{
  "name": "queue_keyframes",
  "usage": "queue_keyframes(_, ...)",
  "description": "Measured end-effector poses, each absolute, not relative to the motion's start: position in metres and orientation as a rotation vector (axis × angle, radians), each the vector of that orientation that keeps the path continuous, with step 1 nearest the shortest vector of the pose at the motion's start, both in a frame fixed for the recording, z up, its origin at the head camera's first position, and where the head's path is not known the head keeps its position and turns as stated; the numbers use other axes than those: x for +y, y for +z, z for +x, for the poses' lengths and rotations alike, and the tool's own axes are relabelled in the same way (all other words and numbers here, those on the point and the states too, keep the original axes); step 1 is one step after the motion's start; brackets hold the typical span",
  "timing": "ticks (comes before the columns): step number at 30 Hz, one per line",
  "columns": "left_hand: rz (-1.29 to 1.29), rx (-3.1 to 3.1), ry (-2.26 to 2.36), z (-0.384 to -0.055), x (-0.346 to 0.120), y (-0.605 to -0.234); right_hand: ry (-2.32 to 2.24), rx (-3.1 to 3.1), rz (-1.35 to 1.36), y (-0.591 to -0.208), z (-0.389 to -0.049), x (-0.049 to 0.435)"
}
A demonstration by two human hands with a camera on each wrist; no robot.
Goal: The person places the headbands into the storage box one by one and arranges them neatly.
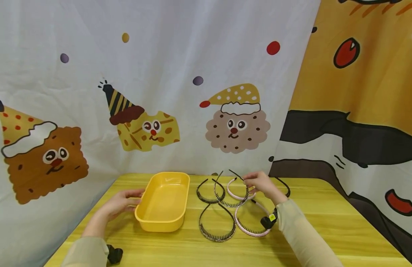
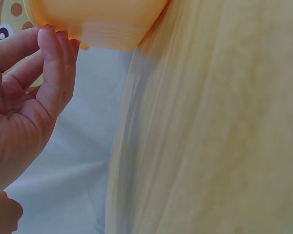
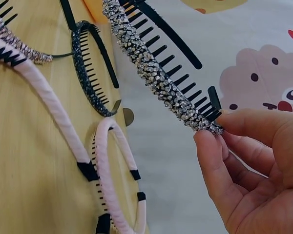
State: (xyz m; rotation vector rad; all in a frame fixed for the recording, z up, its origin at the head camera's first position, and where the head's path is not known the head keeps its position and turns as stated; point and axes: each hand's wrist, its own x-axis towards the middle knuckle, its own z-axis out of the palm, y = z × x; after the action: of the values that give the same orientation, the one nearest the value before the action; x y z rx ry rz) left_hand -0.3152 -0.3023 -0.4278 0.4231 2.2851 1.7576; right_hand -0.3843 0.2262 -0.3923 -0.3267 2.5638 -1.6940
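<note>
My right hand [image 1: 260,182] pinches one end of a headband [image 3: 154,80] between thumb and fingers. This headband is covered in silvery sparkling stones, has black inner teeth, and is held up above the table. Near it lie a black headband [image 3: 83,66], a pink headband [image 3: 105,170] and another pink one [image 1: 256,233]. A headband with a sparkling front [image 1: 217,237] lies closer to me. On the left, my left hand [image 1: 120,203] touches the outer side of a yellow tray [image 1: 162,225] near its rim with its fingertips. The tray's inside shows no contents.
All this is on a yellow wood-grain table [image 1: 179,250]. Beyond the right hand, part of another black headband [image 1: 287,187] shows, partly hidden by the arm. A cartoon-printed cloth [image 1: 179,55] hangs behind the table.
</note>
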Motion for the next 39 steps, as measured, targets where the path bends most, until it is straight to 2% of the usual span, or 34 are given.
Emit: queue_keyframes(39, 0.436, 2.261, 1.779, -0.316, -0.302, -0.428, -1.692, 2.451, -0.358, -0.389, -0.401, 0.174)
